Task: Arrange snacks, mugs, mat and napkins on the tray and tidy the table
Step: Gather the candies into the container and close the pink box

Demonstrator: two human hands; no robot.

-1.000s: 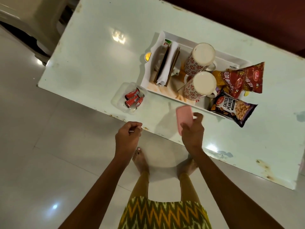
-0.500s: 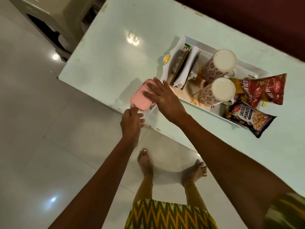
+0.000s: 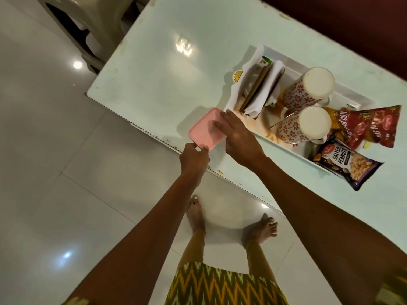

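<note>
A pink lid (image 3: 201, 129) lies flat near the table's front edge, just left of the white tray (image 3: 354, 99). My right hand (image 3: 239, 138) rests on it with fingers stretched flat. My left hand (image 3: 193, 158) pinches the lid's near corner from the table edge. The clear box with red sweets is hidden under the lid. On the tray stand two flowered mugs (image 3: 308, 89) (image 3: 305, 126) and a napkin holder (image 3: 257, 89). Red snack packets (image 3: 370, 126) and a salted peanuts packet (image 3: 345, 164) lie at the tray's right end.
The pale green table (image 3: 165, 69) has chipped edges and a dark red wall behind it. A beige plastic chair (image 3: 88, 23) stands off the table's far left corner. My bare feet are on the glossy tiled floor below.
My right hand carried the pink lid left and laid it over the clear box of sweets. My left hand reached up to the lid's near corner. The camera view shifted right.
</note>
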